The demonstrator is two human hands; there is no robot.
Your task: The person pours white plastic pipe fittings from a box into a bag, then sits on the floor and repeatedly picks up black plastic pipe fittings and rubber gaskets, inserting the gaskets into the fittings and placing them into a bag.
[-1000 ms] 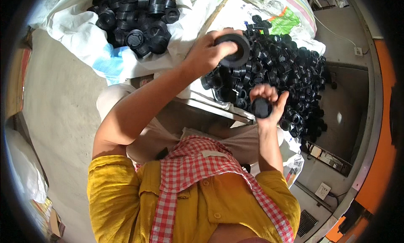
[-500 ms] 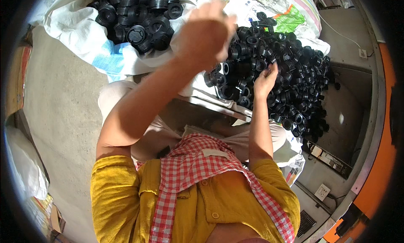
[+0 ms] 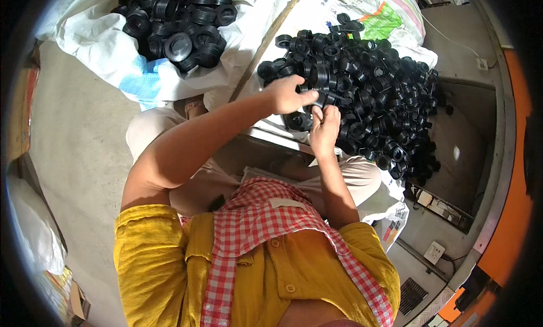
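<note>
My left hand [image 3: 289, 95] and my right hand [image 3: 325, 130] meet at the near left edge of a heap of black plastic threaded caps [image 3: 390, 109]. Thumb and fingers of the right hand pinch a black cap [image 3: 321, 99]. The left hand's thumb reaches over the same piece, its fingers curled round dark plastic; exactly what it grips is partly hidden. To the left, larger black threaded caps [image 3: 179, 46] lie piled in an open white woven sack [image 3: 90, 55].
Beneath the heap is a white sheet [image 3: 317, 16] with a wooden stick [image 3: 271, 41] along its left side. A metal-edged recess [image 3: 469, 146] and a wall socket [image 3: 434, 252] are on the right. A white bag [image 3: 37, 225] lies at far left.
My left hand has come down from above the sack side to the heap's edge. My right hand has moved left and nearer, out of the heap, to meet it.
</note>
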